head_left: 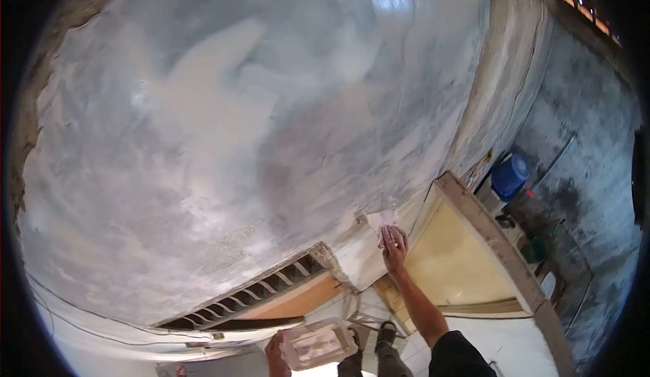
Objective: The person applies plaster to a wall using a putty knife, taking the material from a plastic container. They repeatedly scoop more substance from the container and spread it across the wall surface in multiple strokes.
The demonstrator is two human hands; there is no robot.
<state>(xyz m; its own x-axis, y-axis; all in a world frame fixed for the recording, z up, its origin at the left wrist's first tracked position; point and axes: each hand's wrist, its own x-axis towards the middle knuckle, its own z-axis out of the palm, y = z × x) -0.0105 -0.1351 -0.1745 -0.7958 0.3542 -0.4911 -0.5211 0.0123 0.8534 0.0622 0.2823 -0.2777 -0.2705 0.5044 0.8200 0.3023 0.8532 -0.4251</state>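
Observation:
My right hand [394, 247] reaches up to the wall with its fingers pressed on a thin, pale pinkish-white flat piece [384, 220]. That piece lies against the wall surface [318, 153], which is coated in patchy white and grey. Low in the view, my left hand [275, 357] grips the left side of a clear plastic container [332, 323]. Whitish material shows inside the container. It is held well below my right hand, in front of my feet.
A slatted vent opening [254, 289] sits below the wall. At the right, a partition [467, 255] with a rough top edge stands close to my right arm. Beyond it are a blue bucket [509, 176] and a green container [535, 250]. Cables [101, 336] run at lower left.

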